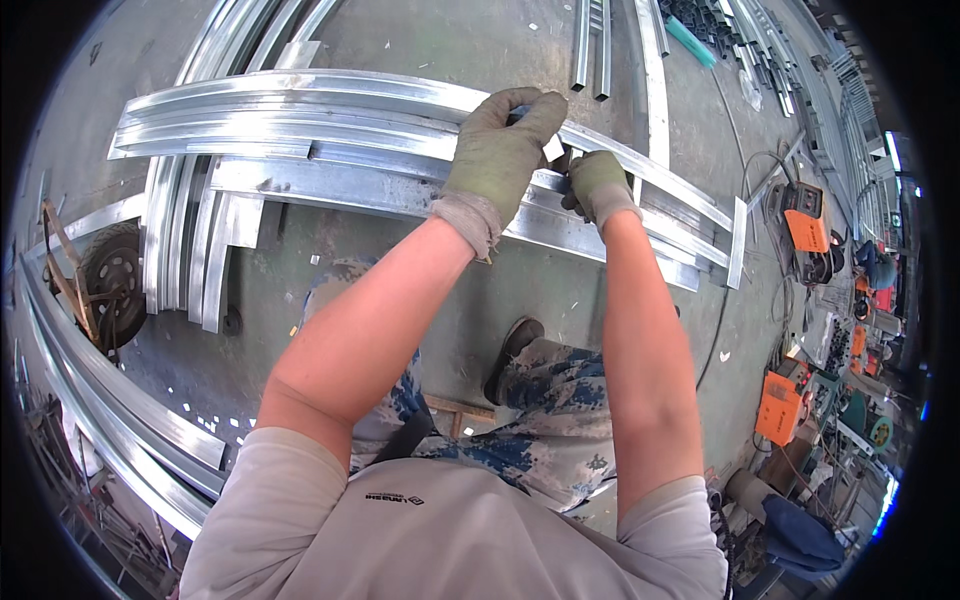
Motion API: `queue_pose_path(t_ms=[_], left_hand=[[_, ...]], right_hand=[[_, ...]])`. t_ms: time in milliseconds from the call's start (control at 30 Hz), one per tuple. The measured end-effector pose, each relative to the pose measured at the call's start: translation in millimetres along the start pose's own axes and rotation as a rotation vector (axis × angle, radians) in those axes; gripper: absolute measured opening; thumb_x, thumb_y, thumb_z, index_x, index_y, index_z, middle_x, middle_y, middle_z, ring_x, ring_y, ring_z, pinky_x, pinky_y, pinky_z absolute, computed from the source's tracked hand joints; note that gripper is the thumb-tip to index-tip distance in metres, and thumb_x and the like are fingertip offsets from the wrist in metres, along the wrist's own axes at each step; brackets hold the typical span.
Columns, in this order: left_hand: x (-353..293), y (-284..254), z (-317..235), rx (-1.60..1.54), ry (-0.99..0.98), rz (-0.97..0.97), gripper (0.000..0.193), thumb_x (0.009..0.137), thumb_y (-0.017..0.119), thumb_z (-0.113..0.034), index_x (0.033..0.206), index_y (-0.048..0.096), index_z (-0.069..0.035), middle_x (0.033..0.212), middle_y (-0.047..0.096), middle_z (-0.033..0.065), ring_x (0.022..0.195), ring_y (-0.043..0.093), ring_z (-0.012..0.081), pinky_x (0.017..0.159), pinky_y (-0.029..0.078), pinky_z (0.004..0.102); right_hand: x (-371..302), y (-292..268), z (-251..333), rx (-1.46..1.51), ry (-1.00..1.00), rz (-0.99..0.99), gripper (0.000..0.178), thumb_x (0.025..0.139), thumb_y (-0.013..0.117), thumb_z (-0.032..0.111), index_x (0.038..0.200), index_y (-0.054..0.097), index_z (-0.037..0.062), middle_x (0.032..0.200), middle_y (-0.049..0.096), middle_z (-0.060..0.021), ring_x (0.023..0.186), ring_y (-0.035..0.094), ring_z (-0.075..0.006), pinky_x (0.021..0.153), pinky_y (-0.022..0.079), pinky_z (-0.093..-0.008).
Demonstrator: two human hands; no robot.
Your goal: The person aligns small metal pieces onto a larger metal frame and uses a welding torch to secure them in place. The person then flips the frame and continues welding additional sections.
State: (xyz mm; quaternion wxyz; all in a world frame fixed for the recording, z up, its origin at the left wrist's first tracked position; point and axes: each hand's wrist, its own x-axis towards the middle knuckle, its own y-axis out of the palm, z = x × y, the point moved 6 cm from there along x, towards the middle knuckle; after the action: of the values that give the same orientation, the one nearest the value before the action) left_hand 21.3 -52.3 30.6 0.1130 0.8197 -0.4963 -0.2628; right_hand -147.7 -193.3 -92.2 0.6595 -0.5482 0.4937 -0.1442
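Observation:
Shiny metal channel profiles [270, 115] lie side by side across in front of me. My left hand [500, 150], in a grey-green work glove, is over them with its fingers curled closed; a bit of something dark shows between thumb and fingers. To its right, my right hand [600, 185], gloved alike, is closed low against the profiles. A dark small part is at its fingertips, too hidden to name. Between the two hands a small white piece [553, 148] shows; I cannot tell which hand, if either, holds it.
Lengthwise metal profiles [178, 240] sit under the left end. A wheel [112, 285] stands far left, above more long profiles [140, 430]. At right are an orange machine [805, 230], a second orange box [780, 408] and cables on the floor. Square tubes [603, 60] lie ahead.

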Motion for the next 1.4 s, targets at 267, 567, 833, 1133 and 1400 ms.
queue_pose_path(t_ms=[267,567,833,1133,1400], left_hand=[[-0.2,-4.8,16.6,0.141,-0.019,0.043,0.038,0.1,0.078,-0.027,0.127,0.069,-0.002,0.107,0.072,0.0036,0.091,0.064,0.0111,0.082,0.055,0.0268],[-12.7,2.7,25.8,0.07,-0.168,0.009,0.061,0.099,0.079,-0.031,0.146,0.058,0.002,0.116,0.07,0.0081,0.102,0.064,0.0154,0.09,0.054,0.0303],[-2.5,-23.7,-5.3,-0.061,0.037,-0.199,0.063,0.097,0.081,-0.03,0.146,0.057,0.001,0.126,0.066,0.0092,0.111,0.061,0.0169,0.097,0.051,0.0314],[0.4,-16.8,-5.1,-0.092,0.014,-0.094,0.052,0.097,0.08,-0.026,0.138,0.063,0.002,0.113,0.066,0.0059,0.102,0.061,0.0146,0.09,0.052,0.0303],[6.1,-15.6,-7.2,-0.095,0.023,-0.054,0.046,0.096,0.078,-0.023,0.133,0.066,0.002,0.102,0.066,0.002,0.092,0.059,0.0113,0.083,0.051,0.0277]], right_hand=[[-137.2,-91.8,44.2,1.51,0.039,-0.346,0.033,0.102,0.073,0.023,0.125,0.073,-0.0013,0.097,0.074,-0.0052,0.077,0.064,-0.0108,0.064,0.053,-0.0285],[-137.7,-77.1,74.7,1.488,0.077,-0.405,0.042,0.101,0.075,0.017,0.135,0.067,-0.0071,0.105,0.077,-0.0088,0.085,0.069,-0.0122,0.077,0.057,-0.0295],[-70.7,-52.7,39.7,1.085,0.386,-0.498,0.037,0.095,0.077,0.029,0.111,0.077,-0.0047,0.093,0.078,-0.0169,0.068,0.075,-0.0248,0.068,0.058,-0.0375],[-33.7,-28.6,36.3,0.865,0.434,-0.571,0.036,0.094,0.07,0.035,0.095,0.079,0.0008,0.102,0.076,-0.026,0.099,0.072,-0.045,0.093,0.055,-0.0523],[-43.8,-37.3,57.7,0.871,0.418,-0.587,0.034,0.098,0.069,0.033,0.099,0.073,-0.0006,0.098,0.074,-0.0278,0.097,0.071,-0.0481,0.087,0.055,-0.053]])
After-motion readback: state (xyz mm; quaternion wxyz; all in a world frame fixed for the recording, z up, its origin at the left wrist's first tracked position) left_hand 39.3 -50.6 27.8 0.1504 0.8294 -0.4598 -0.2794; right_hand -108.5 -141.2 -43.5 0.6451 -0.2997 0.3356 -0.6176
